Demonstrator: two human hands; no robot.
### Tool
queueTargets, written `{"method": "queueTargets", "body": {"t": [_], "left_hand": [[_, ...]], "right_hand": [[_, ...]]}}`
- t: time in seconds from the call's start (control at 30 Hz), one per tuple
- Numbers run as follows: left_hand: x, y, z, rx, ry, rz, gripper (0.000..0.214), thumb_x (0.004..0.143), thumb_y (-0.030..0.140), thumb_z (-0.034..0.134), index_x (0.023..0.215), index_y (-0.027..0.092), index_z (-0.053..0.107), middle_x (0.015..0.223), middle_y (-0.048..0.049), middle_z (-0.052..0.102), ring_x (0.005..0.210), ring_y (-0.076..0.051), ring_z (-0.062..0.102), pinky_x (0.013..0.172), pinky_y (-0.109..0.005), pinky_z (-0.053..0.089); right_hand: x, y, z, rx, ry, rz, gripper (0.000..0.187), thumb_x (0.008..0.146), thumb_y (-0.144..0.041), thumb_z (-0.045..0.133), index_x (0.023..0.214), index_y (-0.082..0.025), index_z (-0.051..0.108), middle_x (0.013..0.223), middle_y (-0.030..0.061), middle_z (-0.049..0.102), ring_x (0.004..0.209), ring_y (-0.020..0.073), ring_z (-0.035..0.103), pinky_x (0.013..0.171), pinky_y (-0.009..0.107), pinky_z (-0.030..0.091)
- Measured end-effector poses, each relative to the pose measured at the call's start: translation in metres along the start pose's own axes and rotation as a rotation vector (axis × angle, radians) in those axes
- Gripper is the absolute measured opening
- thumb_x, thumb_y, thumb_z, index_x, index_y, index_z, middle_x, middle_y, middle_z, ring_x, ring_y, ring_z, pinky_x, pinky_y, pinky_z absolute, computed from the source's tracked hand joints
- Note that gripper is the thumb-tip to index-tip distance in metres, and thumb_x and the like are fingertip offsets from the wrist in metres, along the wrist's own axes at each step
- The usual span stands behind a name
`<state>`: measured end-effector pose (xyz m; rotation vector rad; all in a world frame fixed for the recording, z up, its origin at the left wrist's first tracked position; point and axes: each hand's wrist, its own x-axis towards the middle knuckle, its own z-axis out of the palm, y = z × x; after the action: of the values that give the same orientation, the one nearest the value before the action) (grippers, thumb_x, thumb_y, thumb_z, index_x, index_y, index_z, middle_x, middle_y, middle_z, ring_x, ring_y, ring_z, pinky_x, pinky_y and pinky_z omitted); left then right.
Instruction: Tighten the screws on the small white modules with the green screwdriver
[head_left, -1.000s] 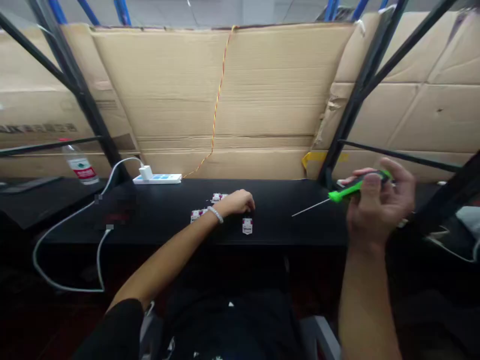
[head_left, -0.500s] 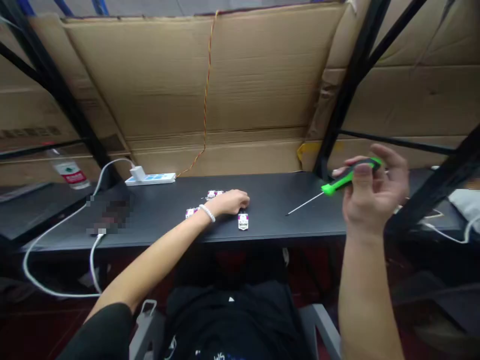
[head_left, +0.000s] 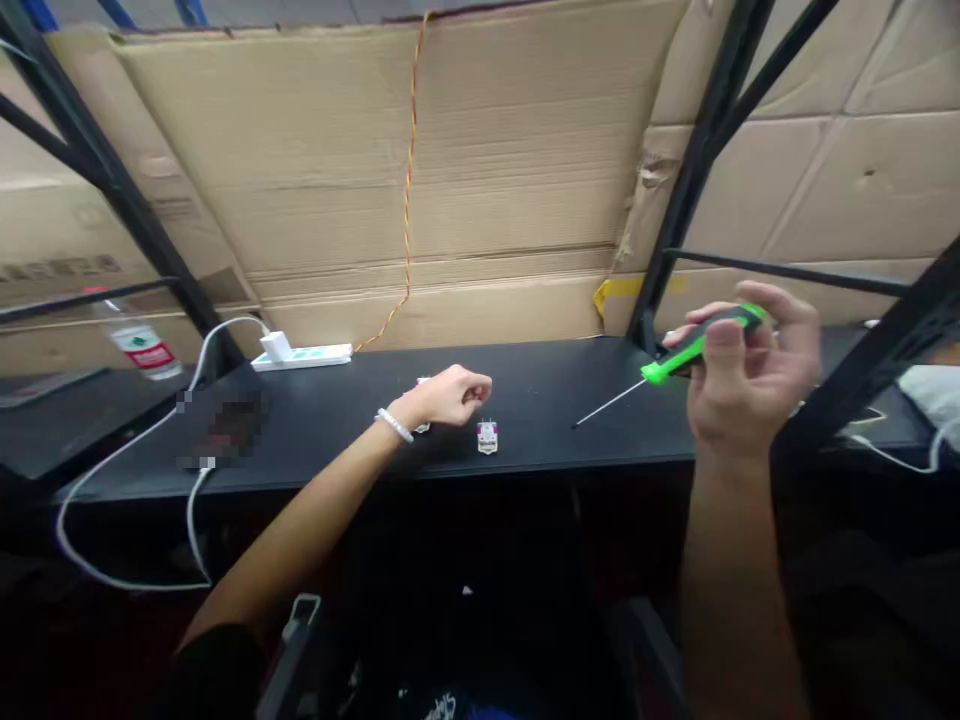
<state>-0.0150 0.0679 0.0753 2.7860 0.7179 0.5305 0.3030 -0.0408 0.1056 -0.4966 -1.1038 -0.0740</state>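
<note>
In the head view, my right hand (head_left: pixel 750 380) grips a screwdriver (head_left: pixel 697 348) by its green and black handle, its thin shaft slanting down to the left over the desk. My left hand (head_left: pixel 452 395), wearing a white beaded bracelet (head_left: pixel 394 425), is closed above the desk with curled fingers; anything inside them is hidden. Just below its fingers lies a small white and purple part (head_left: pixel 487 437) with thin pins at the top. Bits of other similar white pieces (head_left: pixel 422 427) peek out from behind my left wrist and hand.
Along the back of the black desk (head_left: pixel 555 400) lies a white power strip (head_left: pixel 311 357) with a charger and white cable (head_left: pixel 187 520). A blurred-out object (head_left: pixel 229 430) and a water bottle (head_left: pixel 144 340) are on the left. Black metal posts (head_left: pixel 679 210) frame both sides.
My left hand has shifted slightly left and up, away from the nearest white and purple part. My right hand and the screwdriver stay almost in the same place.
</note>
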Motion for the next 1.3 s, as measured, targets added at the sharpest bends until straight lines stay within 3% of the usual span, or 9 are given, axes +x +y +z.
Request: {"method": "queueTargets", "body": {"t": [0.27,0.47,0.67,0.87,1.07,1.3], "left_hand": [[-0.019,0.001,0.004,-0.112,0.124,-0.016,0.025,0.085,0.009,0.057,0.087,0.019,0.080,0.087,-0.0049,0.080,0.081,-0.018,0.072,0.078,-0.029,0.054],[-0.038,0.025,0.011,-0.357,0.187,-0.155,0.016,0.095,0.020,0.065,0.090,0.020,0.081,0.084,-0.0038,0.081,0.077,-0.018,0.075,0.077,-0.030,0.058],[-0.047,0.042,0.036,-0.512,0.321,-0.211,0.007,0.091,0.022,0.079,0.084,0.022,0.082,0.110,-0.0081,0.080,0.104,-0.023,0.075,0.100,-0.040,0.058],[-0.048,0.041,0.051,-0.531,0.247,-0.364,0.009,0.085,0.016,0.083,0.081,0.024,0.085,0.134,-0.0061,0.075,0.128,-0.027,0.067,0.119,-0.046,0.048],[-0.051,0.042,0.054,-0.506,0.206,-0.398,0.011,0.087,0.018,0.082,0.081,0.026,0.086,0.136,-0.0054,0.074,0.133,-0.030,0.063,0.122,-0.050,0.045],[-0.050,0.044,0.055,-0.454,0.231,-0.465,0.009,0.086,0.021,0.085,0.082,0.029,0.087,0.133,-0.0063,0.073,0.133,-0.032,0.061,0.123,-0.055,0.043]], "right_hand": [[0.000,-0.006,-0.001,-0.077,-0.010,-0.006,0.052,0.082,-0.060,0.087,0.115,-0.024,0.068,0.087,0.0030,0.075,0.061,0.0170,0.070,0.055,0.033,0.060],[-0.003,-0.006,0.002,-0.103,0.008,0.004,0.052,0.079,-0.062,0.088,0.112,-0.026,0.070,0.086,0.0035,0.075,0.059,0.0177,0.068,0.054,0.035,0.059],[-0.008,-0.004,0.007,-0.113,-0.027,-0.015,0.045,0.081,-0.057,0.089,0.111,-0.027,0.073,0.085,0.0049,0.075,0.057,0.0185,0.068,0.052,0.036,0.057],[-0.013,-0.002,0.012,-0.149,-0.061,0.013,0.043,0.081,-0.056,0.089,0.109,-0.028,0.072,0.085,0.0007,0.074,0.058,0.0169,0.069,0.052,0.033,0.059],[-0.017,0.003,0.015,-0.098,-0.100,0.015,0.038,0.084,-0.043,0.090,0.116,-0.029,0.077,0.087,0.0017,0.077,0.060,0.0180,0.071,0.052,0.033,0.059],[-0.019,0.010,0.013,-0.093,-0.129,-0.009,0.038,0.084,-0.041,0.091,0.118,-0.029,0.078,0.088,0.0033,0.076,0.060,0.0179,0.071,0.052,0.033,0.060]]}}
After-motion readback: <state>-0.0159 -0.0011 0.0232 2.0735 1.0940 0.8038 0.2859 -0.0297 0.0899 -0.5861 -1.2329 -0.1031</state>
